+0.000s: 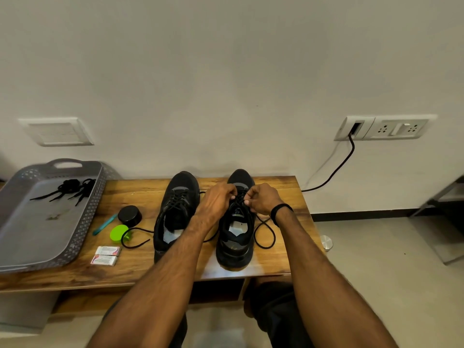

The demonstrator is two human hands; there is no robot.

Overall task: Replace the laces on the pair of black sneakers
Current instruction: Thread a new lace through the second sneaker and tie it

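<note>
L hand (pixel 218 200) & R hand (pixel 263 199) sit over the right sneaker (pixel 234 238), fingers curled, pinching its black lace (pixel 274 236) near the tongue. Other sneaker (pixel 177 212) just left of it; tray (pixel 85 222) w/ loose laces (pixel 72 188) further left.

both arms extended forward; left hand (pixel 218 199) and right hand (pixel 263 198) close together, fingers curled, pinching.

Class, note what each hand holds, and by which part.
The left hand and right hand each pinch the black lace over the right-hand sneaker's upper eyelets.
</note>
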